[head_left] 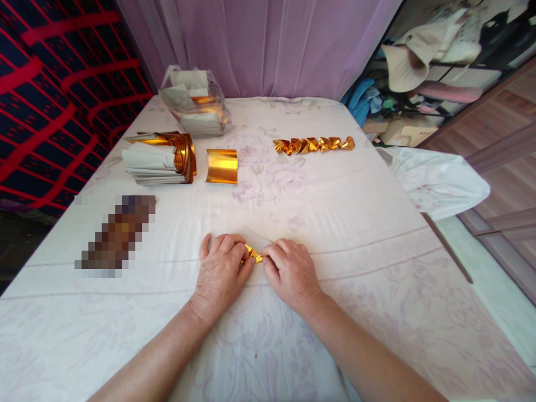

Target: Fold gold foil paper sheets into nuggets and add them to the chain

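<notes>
Between my two hands, low over the near part of the table, is a sheet of gold foil paper (pixel 255 255) with a pale back. Its near edge is partly rolled or folded, and the fingers hide much of it. My left hand (pixel 223 262) grips the left end with thumb and fingertips. At the right end my right hand (pixel 292 269) pinches the paper with curled fingers. Farther off lies a single gold foil sheet (pixel 222 166), slightly curved. A row of folded gold foil pieces (pixel 314 145) rests at the back right.
A fanned stack of gold foil sheets (pixel 159 162) lies at the left, before a clear plastic bag of paper (pixel 195 103). A blurred-out object (pixel 119 234) is at the left. The patterned tablecloth (pixel 368 223) covers the table; cluttered shelves (pixel 439 72) stand beyond its right edge.
</notes>
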